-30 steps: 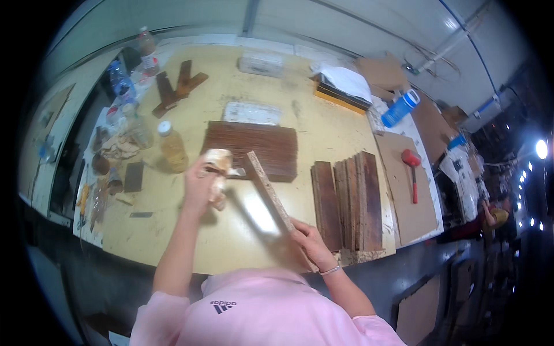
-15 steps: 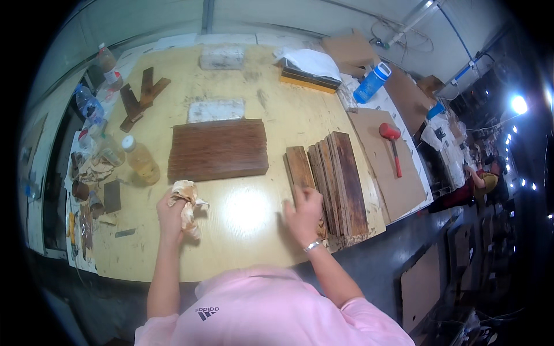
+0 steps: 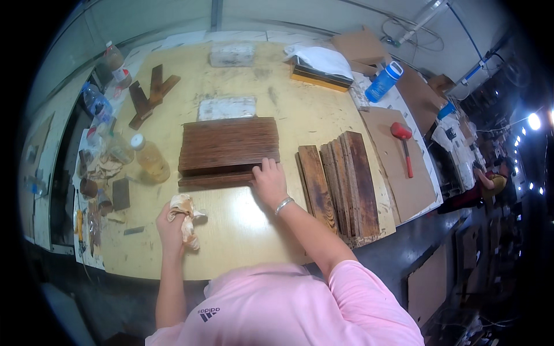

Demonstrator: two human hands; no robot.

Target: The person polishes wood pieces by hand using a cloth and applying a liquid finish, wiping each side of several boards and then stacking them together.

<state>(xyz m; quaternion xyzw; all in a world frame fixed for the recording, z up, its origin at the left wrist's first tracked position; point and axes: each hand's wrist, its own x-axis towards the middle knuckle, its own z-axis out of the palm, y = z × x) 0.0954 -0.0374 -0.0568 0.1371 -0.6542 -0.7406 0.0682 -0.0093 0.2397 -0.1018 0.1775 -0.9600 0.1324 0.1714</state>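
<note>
My left hand [image 3: 168, 232] is closed around a crumpled, brown-stained cloth [image 3: 187, 225] above the near part of the table. With my right hand [image 3: 269, 184] I grip the right end of a dark brown wooden strip [image 3: 213, 181]. That strip lies at the near side of a tight row of similar brown wooden strips [image 3: 228, 141], parted from them by a dark gap. To the right of my right arm, several rougher wooden boards [image 3: 349, 184] with dark patches stand side by side; one board [image 3: 318, 184] leans slightly apart on their left.
Bottles, one holding yellowish liquid [image 3: 152, 161], line the left side near loose brown wood pieces [image 3: 153, 95]. White wrapped blocks [image 3: 227, 108] sit beyond the row. A red mallet [image 3: 402, 135] rests on cardboard [image 3: 398, 179] at right, near a blue bottle [image 3: 383, 82]. Another person [image 3: 490, 181] is far right.
My right hand has moved left from the rough boards to the row of brown strips. The nearest strip now stands apart from the row. My left hand still holds the cloth.
</note>
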